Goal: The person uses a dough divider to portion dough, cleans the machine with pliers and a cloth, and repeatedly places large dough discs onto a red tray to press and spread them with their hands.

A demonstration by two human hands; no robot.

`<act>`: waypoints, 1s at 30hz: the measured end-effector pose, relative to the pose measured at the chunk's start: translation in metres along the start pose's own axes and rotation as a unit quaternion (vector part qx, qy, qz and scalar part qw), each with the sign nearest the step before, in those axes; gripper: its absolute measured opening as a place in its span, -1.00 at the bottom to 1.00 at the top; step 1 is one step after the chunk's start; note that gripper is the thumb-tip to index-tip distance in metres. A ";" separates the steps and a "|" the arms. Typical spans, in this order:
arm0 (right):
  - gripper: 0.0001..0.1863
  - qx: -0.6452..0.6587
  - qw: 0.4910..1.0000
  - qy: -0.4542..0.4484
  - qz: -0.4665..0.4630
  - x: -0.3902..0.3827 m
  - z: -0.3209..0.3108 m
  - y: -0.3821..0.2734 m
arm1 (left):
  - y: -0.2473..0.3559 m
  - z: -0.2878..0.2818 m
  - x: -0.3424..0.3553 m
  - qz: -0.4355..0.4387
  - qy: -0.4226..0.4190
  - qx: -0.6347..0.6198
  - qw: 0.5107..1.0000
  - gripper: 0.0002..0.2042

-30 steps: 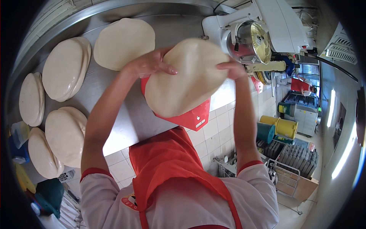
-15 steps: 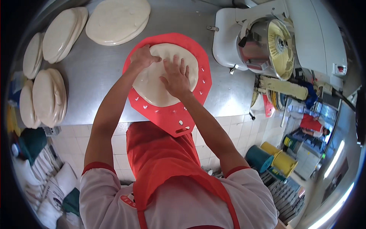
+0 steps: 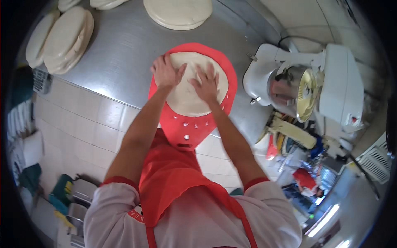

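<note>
A round sheet of pale dough (image 3: 192, 105) lies on a red board (image 3: 175, 118), whose handle with a slot points toward me. My left hand (image 3: 166, 73) rests at the dough's far left edge, its fingers spread across the rim onto the board and its thumb on the dough. Over the right half of the dough, my right hand (image 3: 205, 86) lies palm down with the fingers apart, slightly blurred. Neither hand grips anything. Shallow dents mark the dough's surface.
The board sits near the front edge of a steel table (image 3: 120, 45). Stacked dough rounds (image 3: 68, 39) lie at the far left, and another dough round (image 3: 180, 12) beyond the board. A white stand mixer (image 3: 345, 82) with a metal bowl (image 3: 285, 89) stands at the right. A person (image 3: 305, 180) is in the background.
The whole view has swung round, and the board's handle now points more straight toward me. Both hands remain on the dough; my left fingers have spread further apart at its edge.
</note>
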State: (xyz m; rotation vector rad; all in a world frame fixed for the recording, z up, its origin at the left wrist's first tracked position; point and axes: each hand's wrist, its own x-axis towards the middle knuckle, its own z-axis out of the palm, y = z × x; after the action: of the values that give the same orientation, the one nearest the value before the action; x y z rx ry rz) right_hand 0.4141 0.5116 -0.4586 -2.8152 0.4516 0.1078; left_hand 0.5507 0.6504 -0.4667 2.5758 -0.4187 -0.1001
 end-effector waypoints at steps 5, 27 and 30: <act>-0.13 0.035 0.942 -0.133 0.305 -0.066 0.015 -0.062 | 0.024 0.014 0.038 0.171 -0.129 -0.050 0.976 -0.29; 0.07 -0.112 0.943 -0.303 0.079 0.005 -0.054 -0.039 | -0.002 -0.045 -0.038 -0.063 -0.325 -0.025 0.943 -0.38; 0.03 -0.160 0.963 -0.210 -0.055 -0.030 -0.021 -0.036 | -0.004 -0.028 -0.065 -0.088 -0.297 -0.039 0.950 -0.36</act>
State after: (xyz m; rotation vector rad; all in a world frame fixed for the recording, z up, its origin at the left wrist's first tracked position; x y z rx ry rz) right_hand 0.3979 0.5473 -0.4251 -2.9969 0.1887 0.8020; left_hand 0.4947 0.6873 -0.4455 2.4588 -0.3830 -0.9524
